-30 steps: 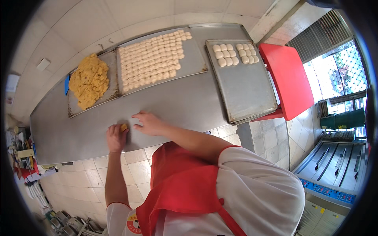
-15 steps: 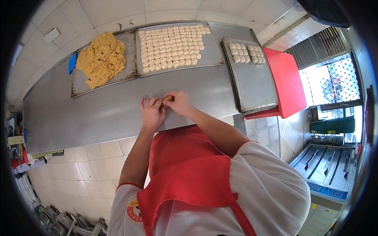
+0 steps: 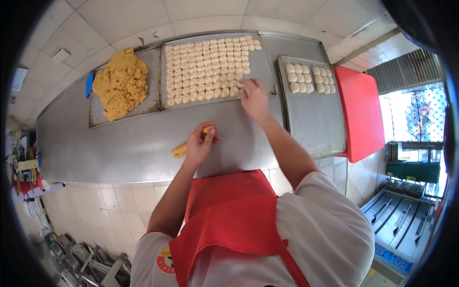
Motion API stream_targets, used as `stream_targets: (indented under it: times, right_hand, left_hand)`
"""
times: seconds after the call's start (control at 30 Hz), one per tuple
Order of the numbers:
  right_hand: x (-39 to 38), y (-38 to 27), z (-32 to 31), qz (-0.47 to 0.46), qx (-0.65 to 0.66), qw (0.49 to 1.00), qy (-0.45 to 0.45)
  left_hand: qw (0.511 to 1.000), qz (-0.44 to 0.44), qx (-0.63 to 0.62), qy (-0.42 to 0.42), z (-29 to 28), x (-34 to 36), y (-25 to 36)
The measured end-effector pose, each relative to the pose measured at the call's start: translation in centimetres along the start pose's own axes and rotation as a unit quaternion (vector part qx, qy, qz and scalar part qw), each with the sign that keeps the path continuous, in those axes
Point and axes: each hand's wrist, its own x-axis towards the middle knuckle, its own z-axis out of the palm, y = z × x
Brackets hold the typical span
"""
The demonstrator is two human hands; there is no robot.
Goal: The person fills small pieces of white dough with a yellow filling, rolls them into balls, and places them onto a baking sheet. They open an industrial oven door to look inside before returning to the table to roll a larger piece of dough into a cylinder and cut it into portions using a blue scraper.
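Observation:
My left hand (image 3: 199, 146) is over the steel table with its fingers curled around a small lump of yellow paste (image 3: 208, 129). A thicker log of the same paste (image 3: 180, 151) shows past its little-finger side; whether the palm also grips it is hidden. Out over the front right corner of the dough tray, my right hand (image 3: 256, 100) pinches a pale dough ball (image 3: 240, 85) at the end of the nearest row. Rows of these balls (image 3: 201, 71) cover most of that tray (image 3: 262, 71).
A large yellow paste mound (image 3: 122, 83) fills a tray (image 3: 103, 115) at the left, beside a blue scraper-like piece (image 3: 89, 85). To the right, another tray (image 3: 315, 124) carries two groups of smoother dough pieces (image 3: 300, 79). Beyond it stands a red plastic surface (image 3: 361, 115).
My hands were together over the table, working a bit of yellow paste. Now they are apart: the right has reached forward to the dough balls, the left keeps the paste. The view has shifted slightly.

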Motion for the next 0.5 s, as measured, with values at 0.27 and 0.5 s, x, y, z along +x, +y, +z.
stream_targets:
  times: [0.27,0.5]
  right_hand:
    - [3.2,4.8,-1.3,-0.024,0.017,0.992,-0.120]
    - [-11.8,0.4,-7.8,0.260,0.105,0.920,-0.273]
  left_hand:
    - [0.976,-0.130,-0.166,0.057,2.8,-0.7,1.1]
    - [0.909,-0.205,-0.350,0.096,2.5,-2.6,1.5]
